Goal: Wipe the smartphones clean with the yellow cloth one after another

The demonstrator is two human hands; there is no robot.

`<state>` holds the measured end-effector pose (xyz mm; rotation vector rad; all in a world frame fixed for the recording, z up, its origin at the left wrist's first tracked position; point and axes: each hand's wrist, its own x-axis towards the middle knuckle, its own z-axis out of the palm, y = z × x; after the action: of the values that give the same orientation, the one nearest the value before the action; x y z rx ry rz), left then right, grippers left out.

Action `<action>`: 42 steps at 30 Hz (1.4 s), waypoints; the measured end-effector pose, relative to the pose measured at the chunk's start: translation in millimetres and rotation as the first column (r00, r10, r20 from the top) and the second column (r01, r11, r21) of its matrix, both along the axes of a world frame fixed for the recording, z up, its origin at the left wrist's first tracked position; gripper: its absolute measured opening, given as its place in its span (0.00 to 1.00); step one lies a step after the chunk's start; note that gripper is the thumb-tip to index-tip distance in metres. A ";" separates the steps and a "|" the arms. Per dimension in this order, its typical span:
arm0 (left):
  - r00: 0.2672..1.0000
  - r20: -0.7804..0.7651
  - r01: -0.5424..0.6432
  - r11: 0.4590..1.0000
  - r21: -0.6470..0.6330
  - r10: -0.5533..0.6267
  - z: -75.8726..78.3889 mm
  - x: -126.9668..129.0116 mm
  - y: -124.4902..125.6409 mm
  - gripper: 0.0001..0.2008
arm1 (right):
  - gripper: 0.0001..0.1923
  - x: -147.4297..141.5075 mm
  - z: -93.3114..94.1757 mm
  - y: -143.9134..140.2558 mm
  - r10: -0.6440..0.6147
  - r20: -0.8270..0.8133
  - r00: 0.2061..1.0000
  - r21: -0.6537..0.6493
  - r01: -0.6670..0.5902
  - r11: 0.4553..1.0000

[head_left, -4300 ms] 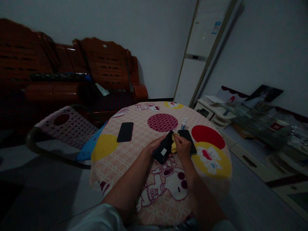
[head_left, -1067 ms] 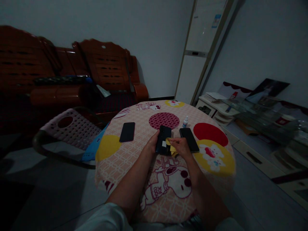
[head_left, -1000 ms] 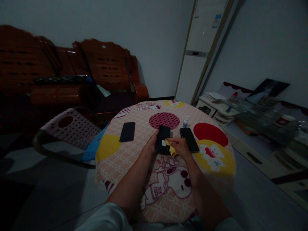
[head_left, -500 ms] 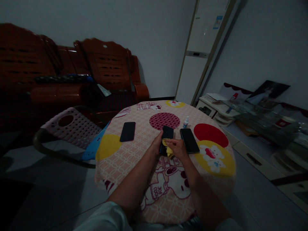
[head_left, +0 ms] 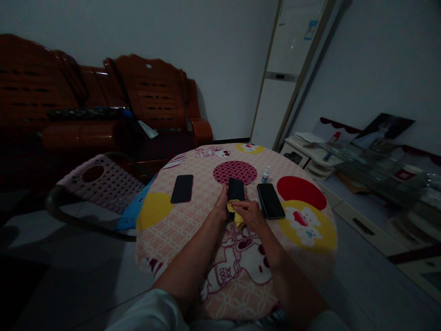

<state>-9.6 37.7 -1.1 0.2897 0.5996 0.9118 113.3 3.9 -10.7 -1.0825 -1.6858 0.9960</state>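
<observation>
Nearest the camera, two bare forearms reach out over a round table (head_left: pixel 179 230) covered in a pink cartoon-print cloth. The left hand (head_left: pixel 220 208) wraps its fingers around the near end of a dark phone (head_left: pixel 236 189), gripping it by the left edge just above the cloth, with the phone's far end pointing away from the person. The right hand (head_left: pixel 248 214) is closed on a small yellow cloth (head_left: pixel 238 221), pinching it against the phone's near end (the cloth's corner peeks out below the fingers).

Just to the right of the held phone, a second dark phone (head_left: pixel 270 201) lies flat on the table, near the right hand but apart from it. To the left, a third dark phone (head_left: pixel 182 188) lies flat, well apart from both hands. A little beyond, a small bottle with a blue cap (head_left: pixel 264 174) stands upright beside a red circle on the print.

Left of the table sits a pink perforated plastic chair (head_left: pixel 99 181). Farther back, a reddish wooden sofa (head_left: pixel 148 96) lines the wall, and a tall white air conditioner (head_left: pixel 285 78) stands in the corner.
</observation>
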 end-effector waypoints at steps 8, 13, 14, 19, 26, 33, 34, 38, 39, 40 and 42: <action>0.986 -0.154 0.064 0.998 -0.025 -0.067 -1.4 20.3 -8.8 0.36 | 0.14 -0.8 1.3 3.5 -0.215 -0.091 0.972 0.071 0.221 0.973; 0.996 -0.092 0.015 1.000 -0.008 -0.015 0.6 18.7 -7.8 0.36 | 0.14 -0.3 2.7 1.2 -0.155 -0.039 0.987 0.078 0.158 0.984; 0.997 -0.074 -0.014 1.000 0.008 0.014 1.8 17.3 -7.5 0.36 | 0.13 -0.6 3.2 0.3 -0.121 -0.012 0.993 0.076 0.122 0.990; 0.993 -0.044 -0.107 0.992 0.068 0.110 8.4 9.0 -7.0 0.38 | 0.12 -3.1 10.0 -5.7 0.012 0.085 0.996 0.065 -0.017 0.998; 0.991 0.006 -0.134 0.990 0.034 0.134 8.8 11.7 -7.9 0.35 | 0.12 -5.8 9.6 -4.8 -0.115 0.011 0.993 0.077 0.114 0.991; 0.995 0.036 -0.093 0.996 -0.005 0.093 4.7 14.4 -7.6 0.35 | 0.13 -1.7 5.6 -0.7 -0.115 -0.015 0.993 0.089 0.116 0.989; 0.993 0.041 -0.110 0.994 -0.004 0.110 4.6 12.8 -6.5 0.35 | 0.13 -1.5 6.7 -1.6 -0.084 0.005 0.996 0.081 0.084 0.993; 0.984 0.089 -0.160 0.986 0.048 0.155 3.1 3.8 -0.8 0.35 | 0.11 -1.9 12.3 -7.3 0.051 0.094 0.994 0.067 -0.057 0.996; 0.983 0.106 -0.160 0.985 0.067 0.153 2.2 1.6 0.6 0.35 | 0.11 -2.3 13.2 -8.6 0.079 0.108 0.991 0.069 -0.086 0.994; 0.981 0.121 -0.160 0.984 0.080 0.150 1.0 -0.4 1.8 0.33 | 0.11 -2.7 13.6 -9.6 0.103 0.118 0.988 0.074 -0.113 0.991; 0.982 0.122 -0.156 0.985 0.072 0.147 -1.6 -3.3 3.7 0.29 | 0.11 -3.3 13.6 -10.8 0.145 0.129 0.981 0.088 -0.157 0.984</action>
<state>-12.9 41.3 -2.7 0.2644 0.4817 1.0942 110.0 -7.0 2.8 -0.9800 -1.9194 0.9468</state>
